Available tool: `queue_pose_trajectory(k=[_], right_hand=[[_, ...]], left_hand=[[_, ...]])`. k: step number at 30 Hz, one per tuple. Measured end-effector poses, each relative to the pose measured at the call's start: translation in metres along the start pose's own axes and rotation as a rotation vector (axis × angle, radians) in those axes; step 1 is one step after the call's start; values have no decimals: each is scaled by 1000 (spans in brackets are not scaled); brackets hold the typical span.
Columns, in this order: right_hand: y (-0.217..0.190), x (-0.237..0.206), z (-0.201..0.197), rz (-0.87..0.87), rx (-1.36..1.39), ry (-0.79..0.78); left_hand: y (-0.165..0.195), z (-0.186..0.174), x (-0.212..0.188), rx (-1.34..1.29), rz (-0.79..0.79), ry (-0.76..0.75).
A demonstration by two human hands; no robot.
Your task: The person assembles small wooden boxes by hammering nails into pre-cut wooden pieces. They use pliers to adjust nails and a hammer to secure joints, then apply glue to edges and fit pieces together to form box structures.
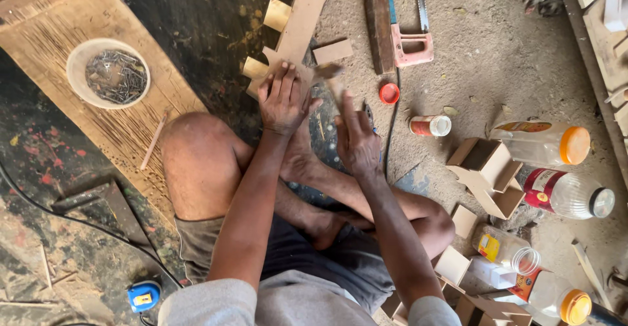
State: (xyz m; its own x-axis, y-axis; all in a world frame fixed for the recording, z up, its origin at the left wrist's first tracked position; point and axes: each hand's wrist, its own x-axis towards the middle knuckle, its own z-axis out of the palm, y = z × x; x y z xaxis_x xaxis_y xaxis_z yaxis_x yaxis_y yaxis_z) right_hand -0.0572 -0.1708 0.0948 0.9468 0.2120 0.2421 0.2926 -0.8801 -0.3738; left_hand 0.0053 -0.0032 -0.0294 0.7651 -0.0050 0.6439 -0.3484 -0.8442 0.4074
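I sit cross-legged on a workshop floor. My left hand [282, 100] lies flat with fingers spread on a light plywood assembly [297, 25] made of a long strip with small blocks fixed to its sides. My right hand [356, 139] is closed around the handle of a hammer [327, 71], whose head is motion-blurred just right of my left fingertips, above the wood. A small loose plywood rectangle [332, 51] sits beside the assembly.
A bowl of nails [108, 73] rests on a plank at the left. A pink-handled saw [412, 45], a red cap [389, 93], a small jar [430, 125], plastic bottles [543, 143] and open plywood boxes [487, 172] lie to the right. A black cable [392, 123] runs past.
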Motion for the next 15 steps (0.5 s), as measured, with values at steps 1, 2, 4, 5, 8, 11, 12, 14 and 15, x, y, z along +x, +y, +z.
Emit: queue_pose_trajectory(k=[1,2,4,5,8,11,12,14,15], right_hand=[[-1,0,1,13,6,51],[-1,-1,2,28,12,102],[0,-1,2,29,-74,-93],[1,0,3,27,-117,-176],[8,0,-2,-29,-1,-65],[10,-2,2,-8,-77,-84],[12,-2,4,-13,-76,-114],[15,-7,7,8,-79,-159],[19,-7,10,-29,-5,-58]], left_hand=[[0,0,0,2,5,-4],[0,-1,0,3,10,-10],[0,-2,-1,17,5,-30],[-1,-2,0,25,14,-31],[0,-2,1,-7,-1,-10],[0,-4,3,3,-1,-5],[0,-6,3,1,-10,-23],[0,-9,3,-25,-4,-71],[-1,-9,5,-21,5,-51]])
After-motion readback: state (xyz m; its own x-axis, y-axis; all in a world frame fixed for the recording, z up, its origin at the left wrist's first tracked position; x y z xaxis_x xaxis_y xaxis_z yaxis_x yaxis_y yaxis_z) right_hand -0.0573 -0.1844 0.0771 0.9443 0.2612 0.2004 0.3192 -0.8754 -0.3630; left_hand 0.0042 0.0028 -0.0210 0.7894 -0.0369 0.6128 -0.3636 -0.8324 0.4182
